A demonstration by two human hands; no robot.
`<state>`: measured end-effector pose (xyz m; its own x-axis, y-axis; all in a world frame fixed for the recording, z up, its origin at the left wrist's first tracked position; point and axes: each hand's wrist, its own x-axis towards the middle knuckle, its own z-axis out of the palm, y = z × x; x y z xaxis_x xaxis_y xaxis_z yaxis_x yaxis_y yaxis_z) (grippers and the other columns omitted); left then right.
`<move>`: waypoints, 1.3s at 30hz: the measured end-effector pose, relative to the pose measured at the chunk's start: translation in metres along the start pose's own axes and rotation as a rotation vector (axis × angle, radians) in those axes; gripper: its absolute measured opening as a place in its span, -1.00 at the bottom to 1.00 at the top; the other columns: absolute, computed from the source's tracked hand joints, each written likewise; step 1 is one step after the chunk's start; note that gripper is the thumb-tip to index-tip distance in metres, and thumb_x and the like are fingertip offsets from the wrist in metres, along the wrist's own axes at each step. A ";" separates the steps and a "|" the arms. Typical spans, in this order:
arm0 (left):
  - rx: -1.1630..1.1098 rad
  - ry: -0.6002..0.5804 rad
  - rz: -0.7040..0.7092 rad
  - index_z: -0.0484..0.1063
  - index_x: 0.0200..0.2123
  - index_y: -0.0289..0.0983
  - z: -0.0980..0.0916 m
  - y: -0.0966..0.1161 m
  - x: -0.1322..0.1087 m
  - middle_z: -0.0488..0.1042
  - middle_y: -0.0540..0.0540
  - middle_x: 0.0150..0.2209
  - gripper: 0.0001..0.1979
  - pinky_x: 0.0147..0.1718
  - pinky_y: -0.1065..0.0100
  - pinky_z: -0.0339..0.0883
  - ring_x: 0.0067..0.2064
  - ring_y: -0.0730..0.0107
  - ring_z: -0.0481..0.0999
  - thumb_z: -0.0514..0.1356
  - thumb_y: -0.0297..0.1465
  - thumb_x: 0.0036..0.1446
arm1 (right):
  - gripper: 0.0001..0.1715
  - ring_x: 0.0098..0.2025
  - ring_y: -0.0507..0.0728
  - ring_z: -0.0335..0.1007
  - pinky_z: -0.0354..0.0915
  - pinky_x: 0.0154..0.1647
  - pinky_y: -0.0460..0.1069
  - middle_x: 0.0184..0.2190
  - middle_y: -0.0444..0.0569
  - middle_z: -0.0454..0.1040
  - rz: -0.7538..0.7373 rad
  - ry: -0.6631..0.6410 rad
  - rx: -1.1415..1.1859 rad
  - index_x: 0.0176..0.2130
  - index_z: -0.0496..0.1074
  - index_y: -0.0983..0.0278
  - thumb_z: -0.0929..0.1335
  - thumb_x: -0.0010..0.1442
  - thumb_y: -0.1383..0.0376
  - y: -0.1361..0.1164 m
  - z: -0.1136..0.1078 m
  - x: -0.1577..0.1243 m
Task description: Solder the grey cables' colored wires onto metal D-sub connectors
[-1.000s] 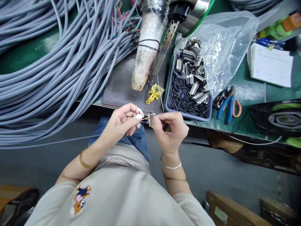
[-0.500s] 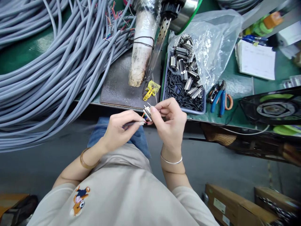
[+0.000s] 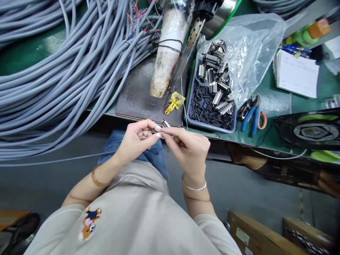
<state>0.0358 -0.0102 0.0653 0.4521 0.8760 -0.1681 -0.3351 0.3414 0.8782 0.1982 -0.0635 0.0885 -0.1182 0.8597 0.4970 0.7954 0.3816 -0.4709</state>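
Note:
My left hand (image 3: 139,137) is closed in a pinch on a grey cable (image 3: 102,153), which runs in from the left across my lap. Its fingertips meet those of my right hand (image 3: 187,146). A small metal multi-pin connector (image 3: 165,123) pokes out just beyond my right index finger. The right fingers are closed around its near side and hide most of it, along with the wire ends at the fingertips. A thin solder wire (image 3: 183,102) hangs down behind my right hand. Above the hands, a yellow clip (image 3: 172,105) lies on a dark board (image 3: 132,101).
Grey cables (image 3: 66,88) cover the left of the bench. A soldering iron (image 3: 188,46) and a white wrapped tube (image 3: 166,67) point down over the board. A bin (image 3: 209,126) holds connectors and black sleeves. Pliers (image 3: 254,117), paper (image 3: 297,74) and a fan (image 3: 310,129) are at right.
My fingertips have come together, and the right fingers now cover much of the connector. The cable trailing from my left hand shows more clearly. The whole view has shifted slightly.

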 end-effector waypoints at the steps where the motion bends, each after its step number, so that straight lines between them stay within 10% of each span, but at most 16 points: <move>1: 0.020 -0.009 0.024 0.53 -0.37 -0.33 -0.001 0.000 0.000 0.49 0.06 -0.52 -0.79 -0.60 0.61 0.26 -0.59 0.67 0.33 0.46 -0.52 -0.12 | -0.90 -0.58 -0.07 0.28 0.20 -0.50 -0.10 -0.53 -0.24 0.49 -0.067 0.000 -0.030 -0.13 0.55 0.19 0.39 0.36 0.33 0.001 0.002 -0.001; 6: 0.096 -0.054 0.126 0.57 -0.33 -0.32 -0.007 -0.007 -0.001 0.60 -0.08 -0.32 -0.80 -0.28 0.53 0.49 -0.32 0.51 0.57 0.46 -0.51 -0.08 | -0.85 -0.58 -0.04 0.09 0.06 -0.53 -0.02 -0.63 -0.26 0.33 -0.410 -0.003 -0.172 -0.08 0.53 0.28 0.37 0.36 0.40 0.006 0.003 -0.010; 12: 0.169 -0.057 0.246 0.59 -0.33 -0.30 -0.011 -0.015 -0.004 0.63 -0.14 -0.28 -0.85 -0.19 0.45 0.54 -0.22 0.40 0.63 0.45 -0.43 0.01 | -0.70 -0.57 -0.03 0.12 0.02 -0.54 0.02 -0.62 -0.27 0.32 -0.443 -0.010 -0.172 0.02 0.50 0.34 0.44 0.28 0.44 0.009 0.001 -0.018; 19: 0.064 -0.091 0.221 0.60 -0.36 -0.30 -0.008 -0.013 -0.006 0.62 -0.13 -0.33 -0.88 -0.41 0.50 0.49 -0.39 0.48 0.57 0.44 -0.40 0.06 | -0.92 -0.64 -0.06 0.22 0.12 -0.61 -0.07 -0.58 -0.28 0.44 -0.033 0.150 0.130 -0.19 0.53 0.15 0.44 0.29 0.34 0.006 0.001 -0.013; 25: -0.006 0.081 0.089 0.52 -0.39 -0.30 -0.006 -0.011 0.003 0.53 -0.01 -0.47 -0.76 -0.70 0.56 0.19 -0.65 0.67 0.30 0.47 -0.30 0.03 | -0.76 -0.72 -0.02 0.23 0.08 -0.74 -0.08 -0.57 -0.28 0.40 0.173 0.678 0.402 0.00 0.47 0.09 0.39 0.33 0.28 0.007 0.002 -0.008; 31: 0.037 0.126 0.056 0.50 -0.43 -0.30 -0.005 -0.003 0.010 0.49 0.03 -0.54 -0.70 -0.75 0.55 0.06 -0.69 0.69 0.22 0.50 -0.24 -0.06 | -0.83 -0.22 0.13 0.67 0.58 -0.23 0.03 -0.22 -0.09 0.67 0.092 0.293 0.159 -0.19 0.48 0.18 0.43 0.26 0.45 0.012 0.015 -0.008; 39: 0.268 0.218 0.271 0.54 -0.47 -0.30 0.003 0.002 0.020 0.57 -0.02 -0.43 -0.91 -0.39 0.49 0.39 -0.39 0.51 0.50 0.39 -0.45 -0.02 | -0.77 -0.17 0.10 0.67 0.59 -0.21 -0.02 -0.12 -0.03 0.68 0.011 0.290 0.110 -0.28 0.39 0.18 0.41 0.21 0.50 0.017 0.031 -0.001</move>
<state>0.0468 0.0072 0.0650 0.1824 0.9830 0.0192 -0.1780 0.0138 0.9839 0.1934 -0.0471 0.0569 0.0776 0.7372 0.6712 0.7250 0.4204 -0.5455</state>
